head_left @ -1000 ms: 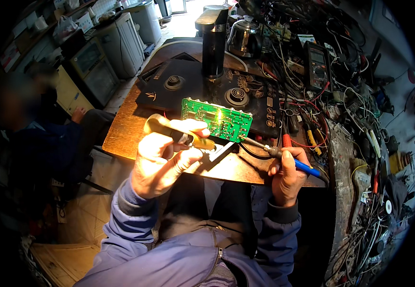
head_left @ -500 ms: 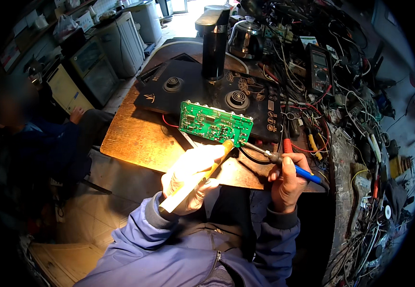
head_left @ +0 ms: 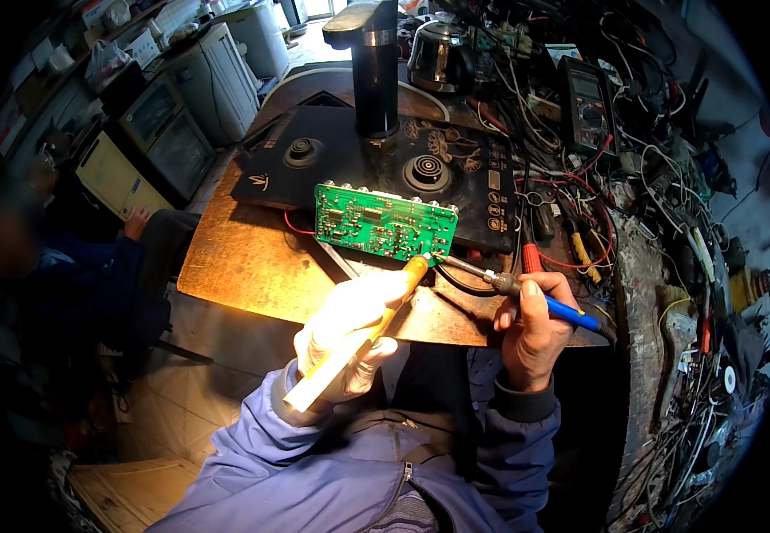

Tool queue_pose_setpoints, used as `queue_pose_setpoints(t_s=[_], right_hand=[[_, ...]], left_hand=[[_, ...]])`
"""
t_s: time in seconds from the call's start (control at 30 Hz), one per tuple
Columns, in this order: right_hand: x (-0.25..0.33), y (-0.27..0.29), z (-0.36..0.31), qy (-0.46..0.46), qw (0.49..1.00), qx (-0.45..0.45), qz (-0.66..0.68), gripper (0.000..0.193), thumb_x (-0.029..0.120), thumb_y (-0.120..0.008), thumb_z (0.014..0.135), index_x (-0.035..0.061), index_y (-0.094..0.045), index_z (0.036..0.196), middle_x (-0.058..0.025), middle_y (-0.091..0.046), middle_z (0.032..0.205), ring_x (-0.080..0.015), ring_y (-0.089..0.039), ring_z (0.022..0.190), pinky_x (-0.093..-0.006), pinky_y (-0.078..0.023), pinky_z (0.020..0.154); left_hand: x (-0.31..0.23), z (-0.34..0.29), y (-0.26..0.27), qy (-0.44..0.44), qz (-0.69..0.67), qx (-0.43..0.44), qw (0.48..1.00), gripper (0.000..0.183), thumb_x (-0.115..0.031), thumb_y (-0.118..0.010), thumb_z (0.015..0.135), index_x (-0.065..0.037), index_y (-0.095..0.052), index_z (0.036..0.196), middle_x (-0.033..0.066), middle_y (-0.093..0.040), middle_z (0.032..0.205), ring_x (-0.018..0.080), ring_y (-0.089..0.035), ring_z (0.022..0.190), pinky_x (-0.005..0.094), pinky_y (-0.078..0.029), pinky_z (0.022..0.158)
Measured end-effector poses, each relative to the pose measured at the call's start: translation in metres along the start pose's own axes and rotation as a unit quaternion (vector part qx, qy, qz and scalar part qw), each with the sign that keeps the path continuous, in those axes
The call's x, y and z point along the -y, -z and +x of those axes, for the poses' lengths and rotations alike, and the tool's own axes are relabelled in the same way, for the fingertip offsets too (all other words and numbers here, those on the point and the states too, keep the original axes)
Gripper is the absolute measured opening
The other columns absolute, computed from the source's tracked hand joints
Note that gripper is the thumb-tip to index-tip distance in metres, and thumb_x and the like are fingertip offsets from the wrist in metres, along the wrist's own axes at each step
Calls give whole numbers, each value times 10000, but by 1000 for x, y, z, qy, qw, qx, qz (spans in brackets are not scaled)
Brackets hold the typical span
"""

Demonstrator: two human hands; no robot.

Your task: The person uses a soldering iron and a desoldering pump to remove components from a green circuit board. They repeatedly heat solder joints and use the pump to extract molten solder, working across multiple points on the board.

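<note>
A green circuit board (head_left: 385,222) stands tilted on its edge against the front of a black glass cooktop panel (head_left: 314,191), its soldered side toward me. My left hand (head_left: 354,324), brightly lit, is closed around a yellow desoldering pump (head_left: 320,377). The pump's pale tip touches or nearly touches the board's lower right edge. In my right hand (head_left: 538,336) is a blue-handled soldering iron (head_left: 573,314), gripped like a pen. Its metal tip meets the board's lower right corner, right beside the pump tip. A red wire (head_left: 296,224) runs behind the board's left side.
A black spout-topped column (head_left: 376,80) rises from the panel, with a kettle (head_left: 441,58) behind. Tangled cables, a multimeter (head_left: 587,107) and a red-handled tool (head_left: 531,258) crowd the right of the wooden table (head_left: 225,266). A person (head_left: 83,258) sits at the left.
My view has shifted slightly, so the board, panel and table sit further left and higher. Both hands keep their grips, and both tool tips stay at the board's lower right corner.
</note>
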State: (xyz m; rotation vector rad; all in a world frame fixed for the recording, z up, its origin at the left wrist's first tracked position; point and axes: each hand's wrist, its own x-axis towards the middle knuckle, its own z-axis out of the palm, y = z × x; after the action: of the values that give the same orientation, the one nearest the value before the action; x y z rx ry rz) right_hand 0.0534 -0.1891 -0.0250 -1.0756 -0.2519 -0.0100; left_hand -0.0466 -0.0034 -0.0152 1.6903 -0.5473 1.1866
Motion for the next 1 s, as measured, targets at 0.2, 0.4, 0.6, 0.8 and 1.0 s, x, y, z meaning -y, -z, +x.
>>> queue_pose_setpoints(t_s=[0.2, 0.4, 0.6, 0.8, 1.0], right_hand=[[0, 0, 1, -10, 1000, -1, 11, 120, 88, -618, 887, -17, -563, 902, -46, -562, 670, -95, -517, 496, -225, -454, 484], [3, -3, 1, -16, 1000, -5, 16, 110, 85, -613, 891, -12, -560, 893, -36, -555, 657, -87, -516, 500, -222, -456, 488], [3, -3, 0, -14, 1000, -4, 18, 103, 82, -611, 898, -8, -561, 894, -36, -559, 667, -86, -519, 503, -219, -456, 489], [3, -2, 0, -13, 1000, -2, 13, 99, 80, -613, 900, -5, -562, 898, -35, -562, 679, -86, -522, 507, -218, -461, 492], [4, -2, 0, -14, 1000, -1, 19, 100, 77, -614, 900, -7, -562, 902, -37, -564, 676, -88, -526, 508, -221, -469, 493]], left_hand=[[0, -2, -2, 10, 12, 11, 1000, 329, -130, -662, 897, 21, -547, 1166, 255, -636, 1103, 390, -627, 1047, 476, -505, 916], [5, -3, 4, -10, 53, 71, 996, 361, -152, -600, 938, 25, -423, 1198, 280, -590, 1114, 422, -617, 1016, 510, -510, 883], [5, -4, 1, -6, 43, 54, 998, 351, -157, -614, 930, 15, -453, 1190, 270, -603, 1113, 408, -622, 1027, 495, -512, 888], [4, -3, -2, 0, 20, 30, 999, 332, -117, -655, 898, 8, -512, 1169, 268, -623, 1111, 400, -624, 1052, 490, -503, 914], [4, -3, -1, 9, 12, 29, 999, 327, -111, -654, 896, 9, -513, 1165, 267, -620, 1114, 397, -619, 1062, 488, -499, 918]])
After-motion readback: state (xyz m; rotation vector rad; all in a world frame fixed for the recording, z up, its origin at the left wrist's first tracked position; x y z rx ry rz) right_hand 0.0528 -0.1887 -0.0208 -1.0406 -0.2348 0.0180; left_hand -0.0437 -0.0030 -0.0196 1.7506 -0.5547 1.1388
